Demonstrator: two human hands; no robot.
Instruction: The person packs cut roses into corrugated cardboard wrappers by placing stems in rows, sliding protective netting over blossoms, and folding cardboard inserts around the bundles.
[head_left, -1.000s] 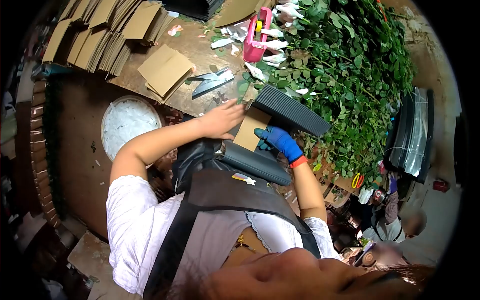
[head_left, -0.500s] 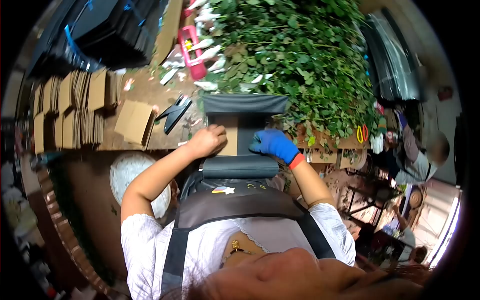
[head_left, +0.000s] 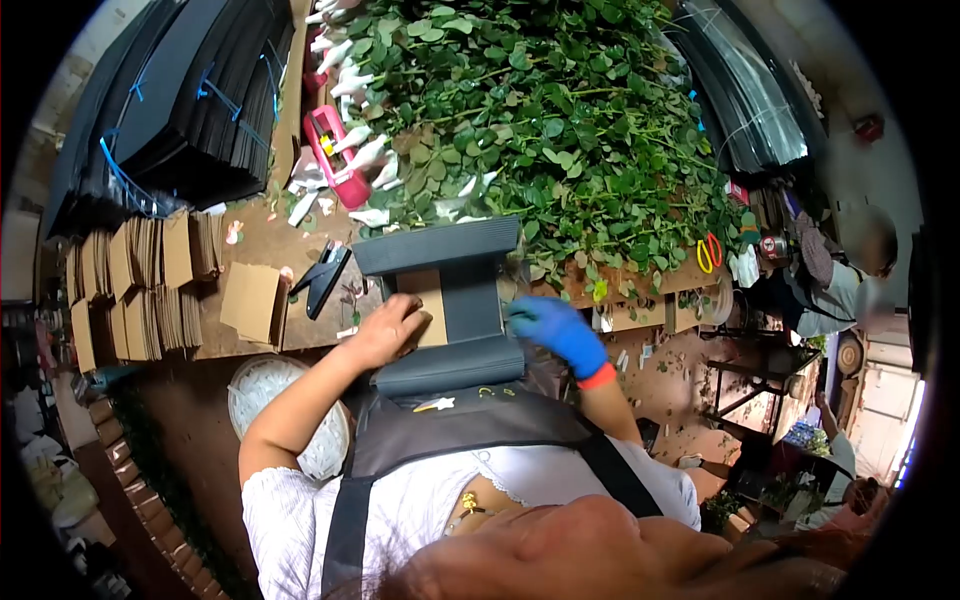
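Observation:
A black ribbed sheet [head_left: 472, 303] lies at the table's front edge against the apron, its far and near ends folded up into ridges. On its left part rests a brown cardboard piece [head_left: 430, 300]. My left hand [head_left: 388, 330], bare, is at the cardboard's left edge with its fingers curled over it. My right hand [head_left: 548, 328], in a blue glove with a red cuff, is beside the sheet's right edge; motion blurs its fingers, and nothing can be made out in them.
Leafy stems with white-wrapped heads [head_left: 540, 130] cover the table behind. To the left are a black stapler-like tool [head_left: 325, 280], cardboard stacks [head_left: 150, 290], a pink tape dispenser [head_left: 345, 180] and black sheet stacks [head_left: 200, 100]. Orange-handled scissors [head_left: 709, 253] lie right. A person [head_left: 835, 290] is far right.
The folded sheet has turned and opened out between the hands. My right hand has come off the cardboard to the sheet's right side. My left hand's fingers have curled. The view has swung.

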